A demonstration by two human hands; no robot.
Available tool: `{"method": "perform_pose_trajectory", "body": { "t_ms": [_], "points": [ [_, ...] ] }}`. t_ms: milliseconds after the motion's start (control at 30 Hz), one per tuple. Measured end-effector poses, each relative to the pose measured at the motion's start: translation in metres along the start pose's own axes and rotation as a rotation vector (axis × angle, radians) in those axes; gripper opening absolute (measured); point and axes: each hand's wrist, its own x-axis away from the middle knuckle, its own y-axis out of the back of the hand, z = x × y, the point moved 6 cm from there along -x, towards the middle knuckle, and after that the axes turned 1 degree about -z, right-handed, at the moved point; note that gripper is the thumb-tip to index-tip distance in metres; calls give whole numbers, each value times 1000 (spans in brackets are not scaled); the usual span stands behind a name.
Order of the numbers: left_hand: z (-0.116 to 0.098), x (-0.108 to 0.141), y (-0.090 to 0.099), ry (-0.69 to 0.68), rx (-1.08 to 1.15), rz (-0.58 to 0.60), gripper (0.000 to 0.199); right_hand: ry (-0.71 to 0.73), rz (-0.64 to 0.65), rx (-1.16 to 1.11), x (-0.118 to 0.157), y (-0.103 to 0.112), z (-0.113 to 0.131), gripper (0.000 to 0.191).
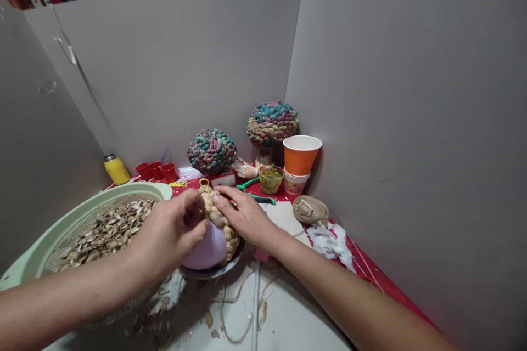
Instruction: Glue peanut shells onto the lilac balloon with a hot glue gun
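A smooth lilac ball (208, 249), perhaps a balloon, sits in a shallow bowl (214, 272). Peanut shells (230, 241) cover its top and right side, while the lilac surface shows at the front left. My left hand (177, 227) is at the ball's upper left, fingers curled in and thumb bent toward them; what they hold, if anything, is hidden. From the right, my right hand (242, 216) lies over the shells and grips the ball, its thumb against them near the top. A yellow ring (204, 181) sticks up behind the shells.
A green colander (31, 255) of peanut shells stands left. Behind are coloured shell-covered balls (212, 151), red cups (168, 171), green-handled pliers (263, 199), a glass bowl (270, 180) and an orange paper cup (302, 159). Twine (310, 210) and crumpled white tissue (333, 244) lie right.
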Motion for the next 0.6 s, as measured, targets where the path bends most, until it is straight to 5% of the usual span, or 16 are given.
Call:
{"method": "perform_pose_trajectory", "body": {
  "t_ms": [600],
  "points": [
    [10, 17, 9, -163, -2, -67, 15, -12, -7, 12, -1, 0, -2, 40]
  ]
}}
